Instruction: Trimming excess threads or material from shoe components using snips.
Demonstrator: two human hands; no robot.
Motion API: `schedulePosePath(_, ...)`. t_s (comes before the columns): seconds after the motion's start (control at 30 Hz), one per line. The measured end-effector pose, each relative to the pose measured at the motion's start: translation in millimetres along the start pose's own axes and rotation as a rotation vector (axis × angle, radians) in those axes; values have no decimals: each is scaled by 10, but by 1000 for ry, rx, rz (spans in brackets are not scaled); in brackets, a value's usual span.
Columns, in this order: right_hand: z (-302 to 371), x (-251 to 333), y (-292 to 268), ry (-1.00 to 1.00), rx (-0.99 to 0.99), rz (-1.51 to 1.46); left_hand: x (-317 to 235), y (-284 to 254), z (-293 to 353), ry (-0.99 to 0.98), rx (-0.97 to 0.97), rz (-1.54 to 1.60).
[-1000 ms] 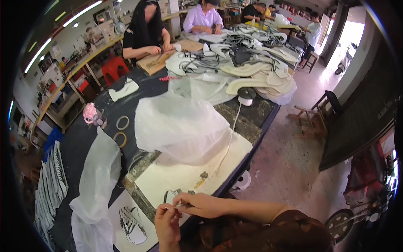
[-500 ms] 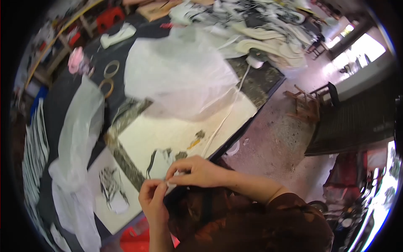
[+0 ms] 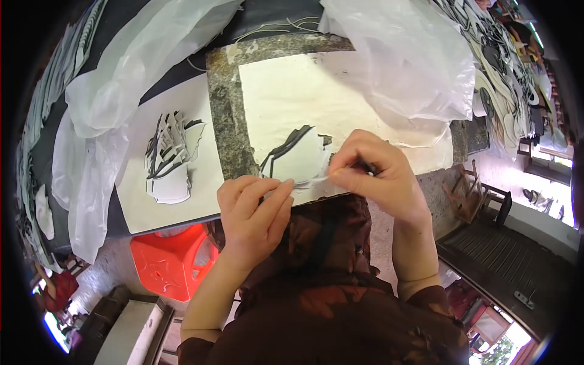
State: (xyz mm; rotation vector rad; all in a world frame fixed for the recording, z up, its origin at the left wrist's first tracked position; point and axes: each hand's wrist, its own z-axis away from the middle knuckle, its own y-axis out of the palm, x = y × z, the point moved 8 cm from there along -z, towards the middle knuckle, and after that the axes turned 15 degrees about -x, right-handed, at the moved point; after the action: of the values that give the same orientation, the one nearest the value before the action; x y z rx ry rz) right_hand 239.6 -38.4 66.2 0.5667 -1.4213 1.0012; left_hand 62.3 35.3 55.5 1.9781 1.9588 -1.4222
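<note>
The white panel (image 3: 298,164), presumably light, pliant and best held by its rim, lay at the near edge of the cream sheet (image 3: 286,85), the right hand (image 3: 382,175) pinched closed on a pale strip (image 3: 317,180), the left hand (image 3: 250,213) loosely curled, its hold unclear

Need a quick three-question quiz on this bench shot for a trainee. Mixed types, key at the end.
1. True or false: the left hand and right hand are touching each other.
2. What colour is the stool below the table's near edge?
A) blue
B) red
C) green
3. Fill the gap: the pile of pieces lies to the ____ of the white piece with dark edging by the hands.

Key: 1. False, a gap shows between them. 2. B. 3. Left.
</note>
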Motion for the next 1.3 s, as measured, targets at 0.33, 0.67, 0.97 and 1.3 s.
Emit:
schedulePosePath(0.33, -264, -30, 544, -39, 146, 196, 163, 83, 96, -8, 6, 15)
schedulePosePath(0.67, -381, -238, 475, 135, 18, 289, 161, 105, 6, -5, 26, 51)
schedulePosePath(0.97, -402, -204, 514, 35, -29, 420, 175, 116, 12, 5, 15, 69)
schedulePosePath(1.3, -393, -198, 523, 10, -41, 420, 196, 101, 19, -34, 19, 26)
